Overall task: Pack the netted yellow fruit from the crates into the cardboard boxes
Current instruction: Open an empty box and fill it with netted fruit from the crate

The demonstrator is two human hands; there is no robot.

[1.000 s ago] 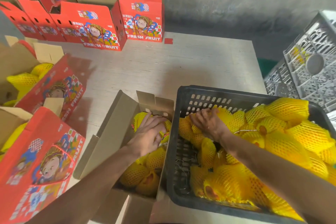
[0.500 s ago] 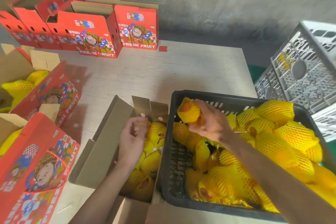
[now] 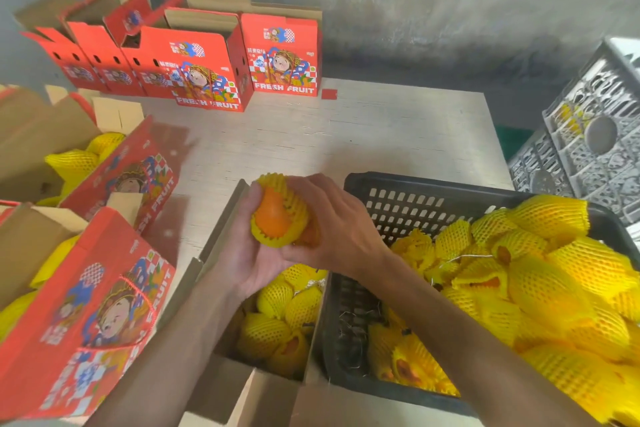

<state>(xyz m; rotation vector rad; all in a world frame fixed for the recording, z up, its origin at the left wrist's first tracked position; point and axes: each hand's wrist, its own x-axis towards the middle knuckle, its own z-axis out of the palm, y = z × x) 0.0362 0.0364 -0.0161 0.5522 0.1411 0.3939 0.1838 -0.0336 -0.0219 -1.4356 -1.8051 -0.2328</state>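
Both my hands hold one netted fruit (image 3: 278, 215) above the open cardboard box (image 3: 221, 229) in front of me. Its yellow foam net is partly slid off, baring orange skin. My left hand (image 3: 247, 253) cups it from below and the left. My right hand (image 3: 332, 229) grips it from the right. Inside the box lie several netted fruit (image 3: 277, 322). To the right stands a black plastic crate (image 3: 398, 198) heaped with netted yellow fruit (image 3: 540, 281).
Two red "Fresh Fruit" boxes (image 3: 100, 308) with fruit inside stand open at the left. Several empty red boxes (image 3: 204, 69) line the back wall. Grey plastic crates (image 3: 588, 149) are stacked at the far right, beyond the table edge (image 3: 491, 135).
My right hand lifted a fruit out of the black crate and carried it left over the box. My left hand rose from inside the box and took hold of it too.
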